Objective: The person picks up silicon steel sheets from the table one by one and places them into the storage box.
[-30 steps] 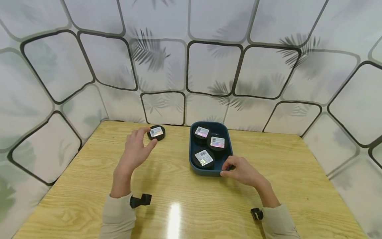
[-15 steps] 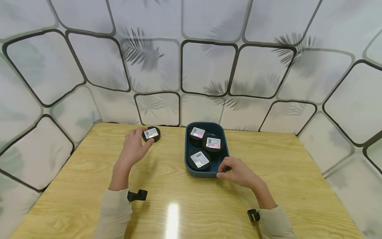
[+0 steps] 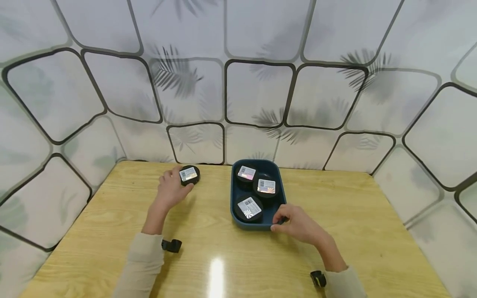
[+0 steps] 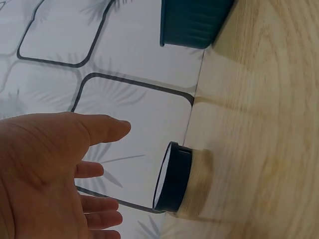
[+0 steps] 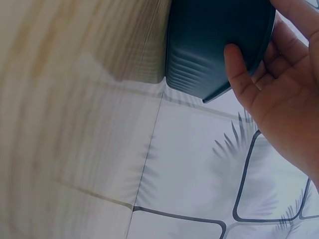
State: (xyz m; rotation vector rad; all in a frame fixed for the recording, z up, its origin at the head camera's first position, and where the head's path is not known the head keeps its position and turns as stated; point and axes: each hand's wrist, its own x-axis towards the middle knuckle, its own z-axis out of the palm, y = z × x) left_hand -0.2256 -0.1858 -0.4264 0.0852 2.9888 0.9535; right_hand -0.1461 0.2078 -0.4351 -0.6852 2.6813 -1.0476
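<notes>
A short round black tub [image 3: 189,175] with a white label on its lid sits on the table at the back left. My left hand [image 3: 171,189] hovers over its near left side, thumb and fingers spread apart; in the left wrist view a gap shows between the fingertips and the black tub [image 4: 173,178]. To the right stands a dark blue plastic bin [image 3: 238,226], holding three similar labelled black tubs [image 3: 250,208]. My right hand [image 3: 298,223] pinches the bin's near right rim, with the thumb [image 5: 240,72] against the outer wall and the fingers over the inside.
The light wooden table [image 3: 223,252] runs back to a patterned white curtain [image 3: 257,91], which encloses it on the left, back and right. Black straps with small mounts [image 3: 172,246] are worn on both wrists.
The head view has shifted a little, moving everything in frame. My left hand has edged slightly closer to the lone tub. The right hand keeps its pinch on the bin's rim.
</notes>
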